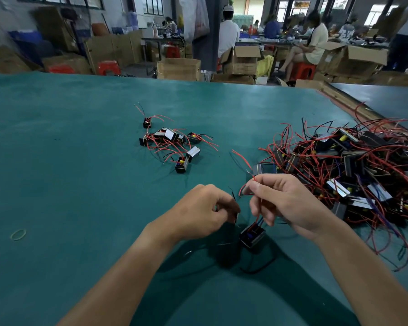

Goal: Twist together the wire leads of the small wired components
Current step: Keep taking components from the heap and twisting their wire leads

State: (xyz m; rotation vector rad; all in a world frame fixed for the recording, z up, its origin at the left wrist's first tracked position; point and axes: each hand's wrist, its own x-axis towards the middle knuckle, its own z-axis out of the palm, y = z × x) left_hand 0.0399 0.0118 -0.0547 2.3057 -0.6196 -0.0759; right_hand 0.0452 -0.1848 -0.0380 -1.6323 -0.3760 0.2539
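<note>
Right hand (287, 201): the fingers are curled, and a thin red wire lead (244, 188) is pinched between thumb and forefinger. The lead is looped at the fingertips and runs down behind the fingers.
Left hand (205, 208): the fingers are curled inward with their tips drawn together on a thin black wire lead (233, 196), whose end sticks up toward 12 o'clock. The pinch itself is partly hidden.
Small black box-shaped wired component (252, 235): it is seen at 6 o'clock from the right hand's fingertips, between the two hands, with the red lead joined to its top. Whether it rests on the surface cannot be told.
Green surface (80, 161): it carries everything named here.
Small group of black wired components (172, 142): these lie loosely at 11 o'clock from the hands, well apart from them, with red leads spread out.
Large tangled pile of black components (353, 165): it is heaped at 2 o'clock from the right hand, with red and black leads mixed through it.
Pale yellow rubber band (18, 234): it lies flat at 9 o'clock from the left hand, well apart.
</note>
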